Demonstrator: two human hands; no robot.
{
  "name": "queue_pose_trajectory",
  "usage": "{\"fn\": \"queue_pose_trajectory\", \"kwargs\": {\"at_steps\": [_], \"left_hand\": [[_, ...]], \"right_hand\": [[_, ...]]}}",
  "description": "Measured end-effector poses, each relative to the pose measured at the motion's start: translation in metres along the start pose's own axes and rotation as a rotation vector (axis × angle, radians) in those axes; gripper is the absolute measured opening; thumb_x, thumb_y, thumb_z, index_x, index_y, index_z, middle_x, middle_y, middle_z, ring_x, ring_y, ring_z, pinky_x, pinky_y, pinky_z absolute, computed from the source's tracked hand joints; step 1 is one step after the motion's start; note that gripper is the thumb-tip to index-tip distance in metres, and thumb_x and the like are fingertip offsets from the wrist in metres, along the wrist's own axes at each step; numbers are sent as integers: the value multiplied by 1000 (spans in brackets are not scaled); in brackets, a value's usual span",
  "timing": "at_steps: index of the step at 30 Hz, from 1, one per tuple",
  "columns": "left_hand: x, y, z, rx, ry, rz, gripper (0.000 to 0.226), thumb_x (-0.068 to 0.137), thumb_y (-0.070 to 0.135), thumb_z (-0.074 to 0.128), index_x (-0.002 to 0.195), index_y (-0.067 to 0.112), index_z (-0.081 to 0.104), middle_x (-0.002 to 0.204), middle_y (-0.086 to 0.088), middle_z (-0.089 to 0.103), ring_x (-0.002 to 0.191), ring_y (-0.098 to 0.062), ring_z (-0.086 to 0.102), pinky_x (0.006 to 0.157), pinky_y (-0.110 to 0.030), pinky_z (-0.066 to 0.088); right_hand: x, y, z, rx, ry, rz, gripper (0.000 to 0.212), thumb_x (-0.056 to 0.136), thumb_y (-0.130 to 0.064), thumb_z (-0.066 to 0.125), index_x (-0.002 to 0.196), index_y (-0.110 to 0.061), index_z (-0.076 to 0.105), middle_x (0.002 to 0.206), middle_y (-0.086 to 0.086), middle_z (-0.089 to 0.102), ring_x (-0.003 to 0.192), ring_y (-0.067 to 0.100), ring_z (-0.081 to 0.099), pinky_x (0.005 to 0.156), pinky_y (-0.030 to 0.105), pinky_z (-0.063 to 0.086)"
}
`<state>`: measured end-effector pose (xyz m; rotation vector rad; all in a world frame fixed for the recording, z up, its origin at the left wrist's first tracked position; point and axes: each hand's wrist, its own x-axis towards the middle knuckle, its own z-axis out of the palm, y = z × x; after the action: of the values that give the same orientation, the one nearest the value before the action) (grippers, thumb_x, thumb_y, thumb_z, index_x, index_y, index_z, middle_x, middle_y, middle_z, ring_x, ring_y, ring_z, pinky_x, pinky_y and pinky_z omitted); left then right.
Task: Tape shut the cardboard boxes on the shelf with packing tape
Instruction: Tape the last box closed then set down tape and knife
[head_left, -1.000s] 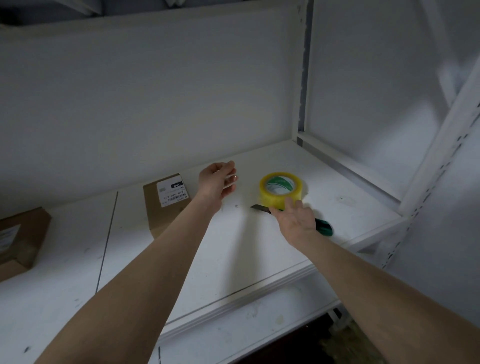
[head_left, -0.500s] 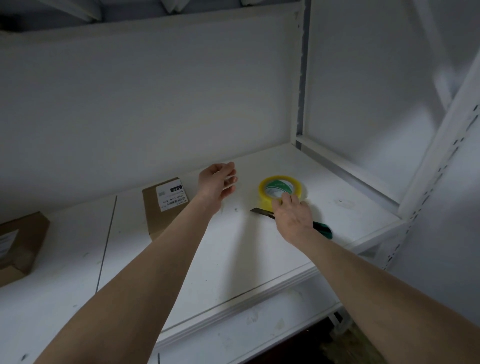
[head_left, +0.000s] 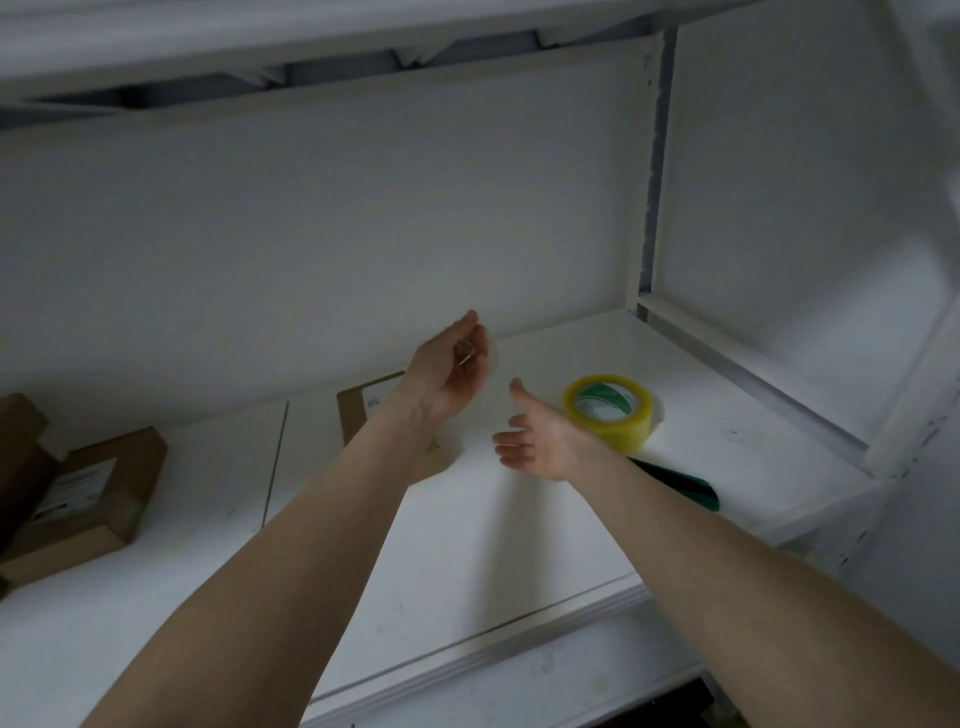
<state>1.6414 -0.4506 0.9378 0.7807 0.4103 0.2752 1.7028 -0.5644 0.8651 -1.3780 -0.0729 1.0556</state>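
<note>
Right grip (head_left: 545, 441) open, fingers spread, mid-frame beside the tape roll (head_left: 610, 413); left grip (head_left: 447, 374) raised, loosely curled, hold unclear. Front edge of the shelf (head_left: 467, 561) lies well below both.

stockroom, white metal shelving (head_left: 467, 545), cardboard boxes (head_left: 98, 488)

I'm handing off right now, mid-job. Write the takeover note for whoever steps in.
Left hand: raised, fingers loosely curled, maybe pinching a clear strip; unclear.
Right hand: open, beside the tape roll, which lies flat on the shelf.
Green-handled cutter lies under the right forearm.
Near box sits behind the left wrist, left box further along.
Done: no tape visible on either box. Left: tape both.
</note>
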Motion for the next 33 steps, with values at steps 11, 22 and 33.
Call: {"fn": "queue_pose_trajectory", "kwargs": {"at_steps": [11, 22, 33], "left_hand": [[-24, 29, -33, -210, -41, -11, 24, 91, 20, 60, 69, 10, 58, 57, 2, 58, 47, -7, 57, 42, -13, 47], [-52, 46, -103, 481, 450, 309, 11, 89, 10, 65, 83, 4, 59, 68, -7, 64, 49, -9, 62, 46, -17, 46], [-48, 24, -153, 743, 735, 282, 11, 94, 9, 57, 84, 9, 52, 77, -13, 66, 56, -17, 61, 36, -16, 38]], "right_hand": [[-4, -7, 53, 243, -282, 47, 20, 91, -32, 64, 86, -13, 66, 70, -1, 71, 73, 13, 62, 70, 25, 49], [20, -34, 56, -289, 174, -305, 17, 86, -15, 73, 73, -11, 62, 67, 3, 62, 35, 0, 46, 32, 11, 28], [50, -22, 84, -783, 309, -391, 21, 76, -22, 77, 61, -12, 68, 76, 7, 75, 76, 20, 70, 84, 34, 57]]}}
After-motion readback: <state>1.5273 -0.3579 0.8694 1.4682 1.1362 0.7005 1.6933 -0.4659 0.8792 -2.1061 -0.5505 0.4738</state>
